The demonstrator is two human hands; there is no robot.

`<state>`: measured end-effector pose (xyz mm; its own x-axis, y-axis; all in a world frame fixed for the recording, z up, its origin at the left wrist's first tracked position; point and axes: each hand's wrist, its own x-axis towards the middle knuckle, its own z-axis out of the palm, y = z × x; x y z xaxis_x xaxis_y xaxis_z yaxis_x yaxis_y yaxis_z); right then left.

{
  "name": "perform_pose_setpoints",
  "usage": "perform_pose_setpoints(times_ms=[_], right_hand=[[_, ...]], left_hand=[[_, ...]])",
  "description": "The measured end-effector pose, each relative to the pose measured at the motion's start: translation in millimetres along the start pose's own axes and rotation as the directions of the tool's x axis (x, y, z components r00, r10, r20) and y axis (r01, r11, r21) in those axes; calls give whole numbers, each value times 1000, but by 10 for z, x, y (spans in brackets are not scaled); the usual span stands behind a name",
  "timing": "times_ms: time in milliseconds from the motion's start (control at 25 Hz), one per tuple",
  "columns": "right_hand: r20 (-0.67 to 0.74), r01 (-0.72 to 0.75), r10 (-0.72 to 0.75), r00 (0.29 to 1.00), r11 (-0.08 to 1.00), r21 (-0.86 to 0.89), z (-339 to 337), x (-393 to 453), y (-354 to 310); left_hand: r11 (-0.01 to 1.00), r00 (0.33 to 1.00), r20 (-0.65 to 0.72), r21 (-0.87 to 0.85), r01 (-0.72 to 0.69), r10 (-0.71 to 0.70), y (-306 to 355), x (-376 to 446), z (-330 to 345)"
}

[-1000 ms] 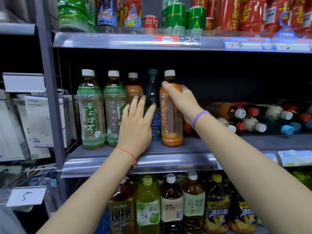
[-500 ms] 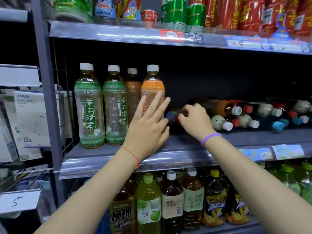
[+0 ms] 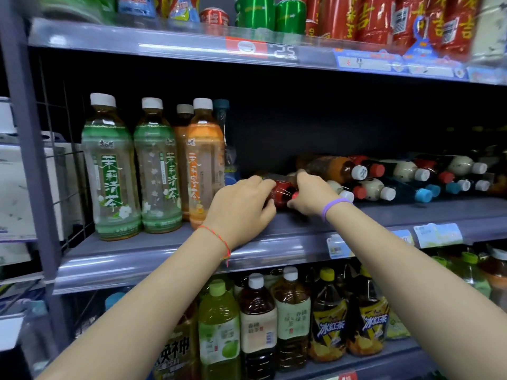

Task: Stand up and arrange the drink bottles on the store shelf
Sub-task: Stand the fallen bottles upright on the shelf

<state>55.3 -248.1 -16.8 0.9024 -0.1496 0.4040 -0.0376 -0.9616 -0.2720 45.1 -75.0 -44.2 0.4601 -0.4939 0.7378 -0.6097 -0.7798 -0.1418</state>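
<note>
Both hands, left (image 3: 241, 204) and right (image 3: 311, 194), grasped the lying red-labelled bottle (image 3: 281, 189); lifting it cap-up beside the orange bottle (image 3: 204, 171) seemed best.

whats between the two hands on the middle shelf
In the head view, a lying dark bottle with a red label sits between the left hand and the right hand. Both hands grip it, with no other bottle between them.

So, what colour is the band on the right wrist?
Purple wristband, clearest in the head view.
</note>
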Motion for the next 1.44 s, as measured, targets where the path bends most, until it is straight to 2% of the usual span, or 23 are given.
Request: perform_pose_setpoints(times_ms=[120,200,280,360,440,520,560,640,720,800,840,920,1000,1080,1160,1280,1320,1360,1440], right_hand=[[-88,105,-91,992,982,160,-194,13,83],[-228,187,-119,966,934,306,-346,26,123],[-403,315,-149,903,867,386,-541,80,252],[-530,441,-157,833,767,466,-714,136,388],[-563,517,-175,808,668,534,-817,203,514],[-487,500,-213,847,629,595,-822,305,651],[-417,470,-249,874,648,599,-771,367,720],[-260,455,-374,890,747,485,-593,439,848],[-131,565,-550,825,806,178,-357,472,931],[-12,608,-626,780,761,-225,-167,455,965],[39,584,-612,790,731,-353,-122,447,970],[133,546,-547,827,723,-423,-84,458,978],[222,557,-513,829,725,-405,-55,475,976],[239,568,-516,823,733,-373,-58,475,968],[224,586,-543,809,717,-378,-85,431,957],[154,643,-634,758,686,-341,-98,304,943],[62,673,-696,715,662,-331,-93,274,938],[-84,700,-762,642,628,-340,-87,274,937],[-359,693,-785,504,616,-375,-146,300,939]], left_hand=[[982,976,116,-18,186,-183,151,240,67],[952,949,126,-67,300,-290,196,399,129],[911,922,98,-147,386,-375,293,573,266],[848,896,83,-297,440,-436,439,693,343],[767,848,59,-397,504,-527,592,760,366],[764,805,1,-317,563,-593,719,780,376],[753,780,-22,-280,596,-626,772,778,373],[702,718,-57,-272,658,-694,810,762,398],[636,655,-47,-302,711,-754,788,734,394],[596,622,-32,-330,732,-782,745,695,382],[597,618,-37,-304,742,-786,735,684,380],[616,617,-59,-179,767,-785,729,673,390],[624,620,-159,29,781,-768,725,656,394],[633,675,-300,236,737,-674,693,623,398],[673,762,-413,369,641,-499,648,591,425],[851,868,-403,308,426,-289,644,598,485],[898,887,-368,229,376,-278,680,611,484],[925,897,-320,129,359,-303,712,619,487],[924,900,-209,-75,375,-382,731,628,495]])
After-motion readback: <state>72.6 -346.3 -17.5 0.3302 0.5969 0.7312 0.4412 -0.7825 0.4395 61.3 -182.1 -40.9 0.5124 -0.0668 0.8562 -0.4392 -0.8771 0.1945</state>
